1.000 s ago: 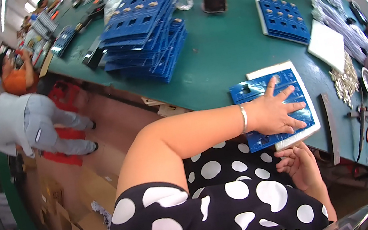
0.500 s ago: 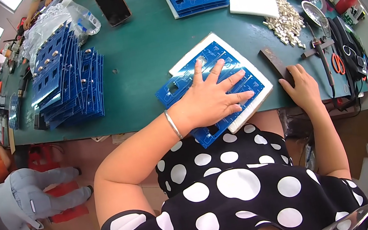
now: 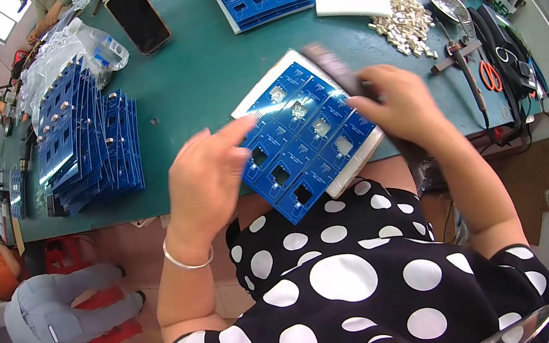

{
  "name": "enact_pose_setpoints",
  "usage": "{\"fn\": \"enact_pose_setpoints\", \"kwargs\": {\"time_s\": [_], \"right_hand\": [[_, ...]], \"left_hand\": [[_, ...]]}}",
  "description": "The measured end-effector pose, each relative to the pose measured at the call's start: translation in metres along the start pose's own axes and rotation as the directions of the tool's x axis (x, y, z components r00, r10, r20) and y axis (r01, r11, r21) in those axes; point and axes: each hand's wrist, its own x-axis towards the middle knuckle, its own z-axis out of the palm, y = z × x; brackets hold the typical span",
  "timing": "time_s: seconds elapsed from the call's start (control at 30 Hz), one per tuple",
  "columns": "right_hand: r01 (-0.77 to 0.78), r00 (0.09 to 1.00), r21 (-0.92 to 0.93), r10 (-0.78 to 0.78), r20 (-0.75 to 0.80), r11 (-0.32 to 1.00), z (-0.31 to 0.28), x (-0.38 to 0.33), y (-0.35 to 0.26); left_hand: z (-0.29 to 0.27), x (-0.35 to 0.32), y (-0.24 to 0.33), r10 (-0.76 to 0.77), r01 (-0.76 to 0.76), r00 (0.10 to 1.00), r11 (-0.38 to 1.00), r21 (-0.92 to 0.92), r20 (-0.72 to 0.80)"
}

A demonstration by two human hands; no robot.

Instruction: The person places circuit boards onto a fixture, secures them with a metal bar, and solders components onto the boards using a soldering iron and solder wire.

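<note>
Slanting lengthwise toward upper left, dark bar (image 3: 335, 67) gripped in right fingers (image 3: 378, 74), left fingers (image 3: 233, 133) loose

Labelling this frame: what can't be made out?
Head view throughout:
Dark bar: motion-blurred, partly covered by the right hand.
Left hand: blurred; contact with the blue board unclear.
White pad beneath: middle hidden by the board.
Co-worker at top left: cut off by upper edge.

Blue circuit panel (image 3: 316, 157) on white pad (image 3: 356, 170); dark bar (image 3: 332, 67) at right

Panel: face up, skewed; near-left side overhangs pad. Pale squares along far-right row, dark openings along near-left. Near corner projects past bench (image 3: 188, 98) edge. Bar: motion-blurred, held in right hand (image 3: 394, 102); contact with panel unclear.
</note>
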Motion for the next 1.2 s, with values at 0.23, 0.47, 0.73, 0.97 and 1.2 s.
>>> {"fn": "enact_pose_setpoints", "kwargs": {"time_s": [0.23,0.47,0.73,0.97,1.2], "right_hand": [[0.093,0.987,-0.195,-0.064,0.150,0.976,0.054,0.026,-0.030],[0.214,0.943,-0.140,-0.242,-0.230,0.967,0.046,0.003,0.002],[0.383,0.648,0.842,0.760,0.047,-0.379,0.011,-0.059,0.130],[0.541,0.709,0.583,0.701,0.072,-0.607,0.008,-0.039,0.210],[0.510,0.815,0.819,0.156,-0.558,0.262,0.022,-0.062,0.059]], "left_hand": [[-0.008,-0.039,-0.002,-0.395,0.396,0.918,0.899,-0.186,0.047],[0.005,-0.049,-0.027,-0.589,0.512,0.807,0.732,-0.449,-0.040],[0.017,-0.037,-0.027,-0.618,0.536,0.786,0.651,-0.537,0.035],[0.030,-0.013,0.017,-0.365,0.388,0.920,0.799,-0.460,0.142],[0.038,-0.005,0.059,-0.166,0.200,0.975,0.946,-0.256,0.149]]}}
